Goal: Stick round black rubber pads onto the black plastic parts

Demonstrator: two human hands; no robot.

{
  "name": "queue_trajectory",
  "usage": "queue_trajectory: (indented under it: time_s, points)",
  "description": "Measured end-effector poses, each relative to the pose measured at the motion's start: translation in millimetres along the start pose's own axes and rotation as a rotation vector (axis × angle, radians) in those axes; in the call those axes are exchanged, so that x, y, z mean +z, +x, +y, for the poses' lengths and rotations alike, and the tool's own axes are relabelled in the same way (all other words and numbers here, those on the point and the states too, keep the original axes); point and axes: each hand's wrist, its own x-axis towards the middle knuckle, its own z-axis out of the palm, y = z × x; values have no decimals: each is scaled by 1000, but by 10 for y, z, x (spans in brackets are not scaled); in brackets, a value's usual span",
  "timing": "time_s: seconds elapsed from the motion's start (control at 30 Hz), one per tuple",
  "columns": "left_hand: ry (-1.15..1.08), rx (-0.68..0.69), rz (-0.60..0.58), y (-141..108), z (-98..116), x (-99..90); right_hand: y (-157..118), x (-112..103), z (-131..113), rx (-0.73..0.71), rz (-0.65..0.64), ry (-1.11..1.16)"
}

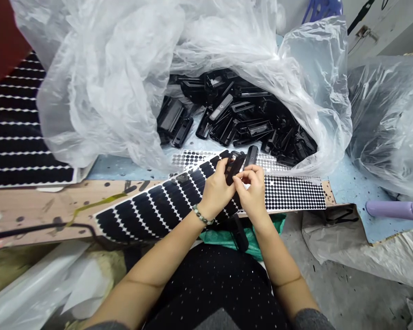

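- The left grip (217, 190) is closed around a black plastic part (234, 167), holding it up just above the dot sheets, with the fingers wrapped over its near side.
- The right grip (251, 195) sits close against the left, its fingertips (242, 179) pinched together at the part's lower edge. Whether they hold anything is too small to tell.
- A second black plastic part (250, 156) stands just beyond the hands, over a sheet of small black adhesive dots (294, 193).
- A longer sheet of larger black dots (151, 211) runs diagonally beneath the left forearm, and it overlaps a wooden board (55, 197) on the light blue bench (344, 192).
- A heap of black plastic parts (237, 110) lies in the folds of a clear plastic bag (99, 82) behind the sheets.
- A loose black piece (240, 233) rests on a green cloth (241, 233) in the person's lap.
- A lilac cylinder (395, 210) lies at the right of the bench.
- Risks, as a judgement: the adhesive could cling to the fingertips or pick up dust from the ink-spotted bench. The smooth part could slip from the left grip, and the loose piece could slide off the cloth onto the floor if the lap shifts. The second part could topple if a hand brushes it.
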Motion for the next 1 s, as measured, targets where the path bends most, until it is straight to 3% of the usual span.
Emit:
queue_trajectory:
  time_s: [0.13,0.23,0.33,0.5,0.63,0.8,1.0]
  points:
    - [-93,-2,-69,-14,-141,-68,56,1,123,70,3,16]
    - [-319,-105,-136,25,-290,-224,180,-13,292,130,14,-3]
    - [-548,-195,-124,135,-397,-350,331,31,434,128,-7,-122]
    - [-617,-287,-129,404,-457,-204,419,200,491,51,-127,-370]
    - [-591,-314,-125,494,-475,-82,364,112,454,-48,-203,-176]
    - [-687,-384,-285,332,-384,-225,405,-196,303,28,-177,197]
    - [-645,-315,-389,172,-200,-313,428,-314,73,14,-188,261]
